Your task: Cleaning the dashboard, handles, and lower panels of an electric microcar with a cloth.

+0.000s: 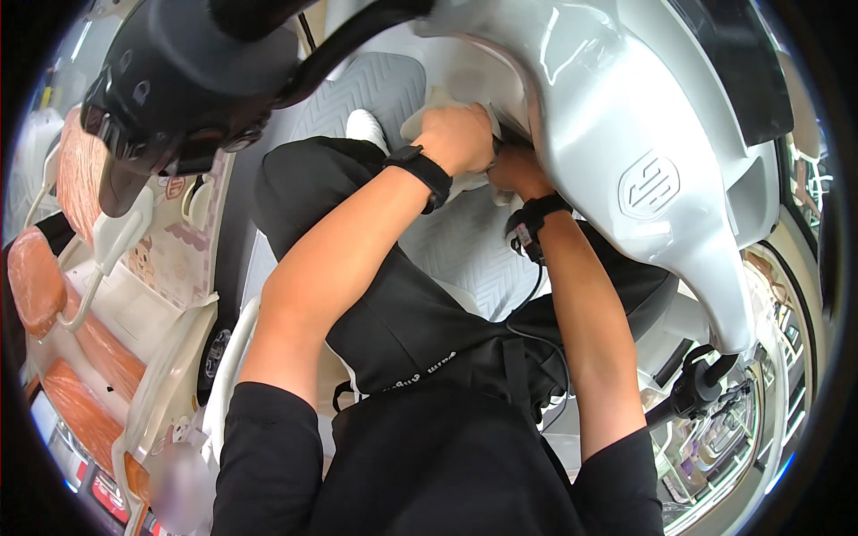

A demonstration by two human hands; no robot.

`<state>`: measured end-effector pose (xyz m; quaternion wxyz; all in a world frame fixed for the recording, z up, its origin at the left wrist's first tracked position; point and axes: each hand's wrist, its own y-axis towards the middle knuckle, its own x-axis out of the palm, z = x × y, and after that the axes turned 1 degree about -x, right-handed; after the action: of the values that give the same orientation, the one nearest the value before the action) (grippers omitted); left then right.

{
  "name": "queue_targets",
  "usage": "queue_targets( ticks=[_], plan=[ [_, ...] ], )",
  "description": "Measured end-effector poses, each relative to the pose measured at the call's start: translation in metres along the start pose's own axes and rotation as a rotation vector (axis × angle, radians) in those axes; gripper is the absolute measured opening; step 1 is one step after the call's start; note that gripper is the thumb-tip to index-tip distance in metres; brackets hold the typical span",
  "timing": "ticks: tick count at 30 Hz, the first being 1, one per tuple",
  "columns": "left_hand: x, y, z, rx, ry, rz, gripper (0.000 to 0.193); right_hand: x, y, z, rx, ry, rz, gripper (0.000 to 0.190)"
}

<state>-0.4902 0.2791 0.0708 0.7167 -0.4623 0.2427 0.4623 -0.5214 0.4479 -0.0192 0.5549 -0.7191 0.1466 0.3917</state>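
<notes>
My left hand (459,137) is low in the footwell, its fingers around a pale cloth (429,114) that bunches out at both sides. Close against it on the right, my right hand (519,171) reaches in beneath the silver front panel (603,154) of an electric scooter or tricycle; its fingers are partly hidden, so its hold cannot be told. A dark thing shows between the two hands, too covered to name. Below them lies the grey chevron-patterned floor mat (462,248).
Black handlebar controls (194,87) with a brake lever rise at upper left, another handlebar grip (694,395) at lower right. A thin black cable (560,345) hangs from my right wrist strap. Left stands another vehicle with plastic-wrapped orange seats (80,402).
</notes>
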Motion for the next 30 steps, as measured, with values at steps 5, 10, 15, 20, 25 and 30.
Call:
queue_targets(
  ticks=[5, 10, 15, 20, 25, 30],
  plan=[
    [-0.008, -0.004, 0.003, -0.051, 0.059, -0.110, 0.059, -0.014, -0.014, -0.015, -0.077, 0.030, 0.040, 0.041],
    [-0.011, -0.005, 0.011, -0.044, 0.066, -0.126, 0.062, -0.002, -0.007, -0.003, -0.170, 0.310, 0.117, 0.045],
    [-0.008, -0.009, 0.005, -0.066, 0.038, -0.134, 0.067, -0.011, -0.018, -0.014, -0.211, 0.676, 0.131, 0.045],
    [0.000, -0.005, 0.007, -0.062, 0.098, -0.046, 0.037, -0.010, -0.037, -0.029, -0.298, 0.645, 0.290, 0.044],
    [-0.016, -0.004, 0.017, -0.069, 0.066, -0.208, 0.070, -0.016, -0.057, -0.038, -0.177, 0.457, 0.445, 0.049],
    [-0.012, -0.009, 0.006, -0.057, 0.062, -0.184, 0.072, -0.053, -0.100, -0.038, -0.113, 0.286, 0.425, 0.054]
  ],
)
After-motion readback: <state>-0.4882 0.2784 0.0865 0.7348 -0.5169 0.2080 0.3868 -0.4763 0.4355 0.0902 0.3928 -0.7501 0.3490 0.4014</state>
